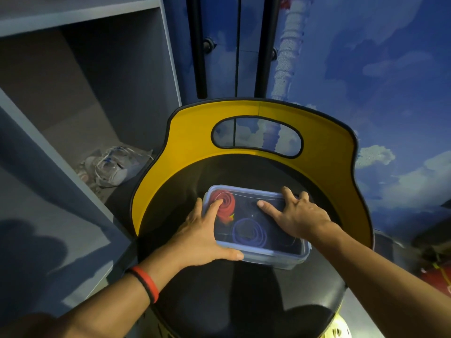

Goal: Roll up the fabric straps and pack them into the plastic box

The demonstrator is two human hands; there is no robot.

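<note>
The lidded plastic box point(268, 228) is pressed down by the left hand point(200, 230) and right hand point(299, 215), fingers outstretched, gripping nothing.

The plastic box point(273, 259) sits on the seat point(219, 301), with the chair back point(190, 132) behind it at 12 o'clock. Inside, one rolled strap point(225, 203) lies at 10 o'clock and a second strap point(249, 231) at 6 o'clock. The left hand point(200, 235) rests on the box's 9 o'clock end, the right hand point(300, 215) at 2 o'clock.

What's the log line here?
box: on seat | lid: on | red roll, blue roll: inside | left hand, right hand: on lid
</note>
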